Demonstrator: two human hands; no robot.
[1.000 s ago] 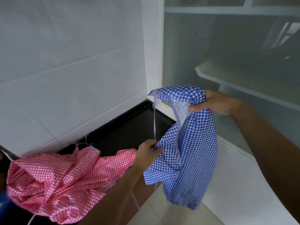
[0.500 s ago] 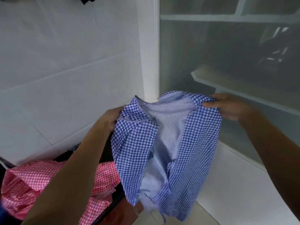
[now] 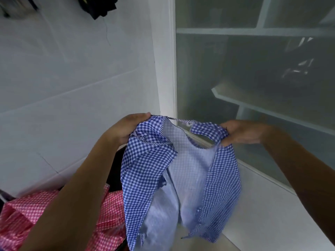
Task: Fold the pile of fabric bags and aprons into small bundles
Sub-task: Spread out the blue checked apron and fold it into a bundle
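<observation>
The blue bag (image 3: pixel 145 169) hangs in the air between both hands, in front of the corner where the tiled wall (image 3: pixel 72 78) meets a frosted glass door (image 3: pixel 235 69). The left hand (image 3: pixel 126 127) has its fingers curled round the bag's upper left corner. The right hand (image 3: pixel 243 132) clamps fingers and thumb on the checked loop at the upper right. Half a second ago the hands were closer and the top edge sagged. Now they are farther apart, and a thin striped edge runs nearly straight between them. The mouth gapes wider, showing more of the pale inner side. A second ago the left hand was low, pinching a strap near the bag's middle; it is now level with the right. The lower hem is blurred. The red fabric (image 3: pixel 18 214) lies crumpled on the dark desk (image 3: pixel 116 171) at lower left, partly behind the left forearm. The view has tilted up, so a dark item (image 3: pixel 97 6) on the wall now shows.
</observation>
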